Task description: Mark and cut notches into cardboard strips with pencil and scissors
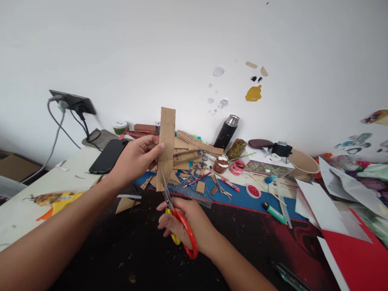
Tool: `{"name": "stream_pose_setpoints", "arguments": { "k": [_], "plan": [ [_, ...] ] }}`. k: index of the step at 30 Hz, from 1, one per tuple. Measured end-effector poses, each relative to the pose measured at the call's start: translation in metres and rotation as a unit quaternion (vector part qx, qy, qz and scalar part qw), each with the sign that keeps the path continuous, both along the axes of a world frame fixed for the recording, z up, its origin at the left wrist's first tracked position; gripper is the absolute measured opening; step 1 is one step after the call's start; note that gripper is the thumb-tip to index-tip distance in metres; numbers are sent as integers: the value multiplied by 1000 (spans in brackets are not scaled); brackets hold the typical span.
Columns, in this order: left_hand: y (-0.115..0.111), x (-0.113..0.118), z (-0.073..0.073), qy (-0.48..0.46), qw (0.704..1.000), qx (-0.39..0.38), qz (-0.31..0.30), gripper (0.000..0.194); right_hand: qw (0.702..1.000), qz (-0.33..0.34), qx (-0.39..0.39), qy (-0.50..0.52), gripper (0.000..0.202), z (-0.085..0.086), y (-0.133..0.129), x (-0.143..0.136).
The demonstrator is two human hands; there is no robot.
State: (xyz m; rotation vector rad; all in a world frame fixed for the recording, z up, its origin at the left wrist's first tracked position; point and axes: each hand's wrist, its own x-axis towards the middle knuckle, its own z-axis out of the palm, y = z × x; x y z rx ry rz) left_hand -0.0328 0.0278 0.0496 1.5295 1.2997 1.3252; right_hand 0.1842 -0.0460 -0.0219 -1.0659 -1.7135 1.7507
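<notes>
A long strip of brown cardboard [167,125] stands upright above the dark mat, pinched between the thumb and fingers of my left hand [142,153]. My right hand [188,222] is wrapped round the red and yellow handles of a pair of scissors [188,238]. The scissor blades point up and meet the lower end of the strip, with one blade lying across its face. Whether the far blade is behind the cardboard is hard to see. Cardboard scraps [200,187] lie behind the hands on the blue mat border.
A black phone [108,157] lies to the left, below a power strip [72,101] with cables. Behind stand a black thermos [226,132] and paint jars [221,163]. A green cutter [274,213], wooden sticks [266,186] and red paper [354,258] lie to the right.
</notes>
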Motion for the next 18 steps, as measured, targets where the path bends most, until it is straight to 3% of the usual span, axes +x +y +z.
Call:
{"name": "stream_pose_setpoints", "arguments": {
  "k": [6,10,18],
  "plan": [
    [0,5,-1,-5,1000,-10,5,49,999,-23,34,-7,66,-4,-1,-1],
    [-3,7,1,46,999,7,19,51,995,-30,80,-43,55,-1,-1,0],
    [-7,8,3,91,995,17,27,51,990,-34,110,-76,59,1,-2,-2]
  ]
}}
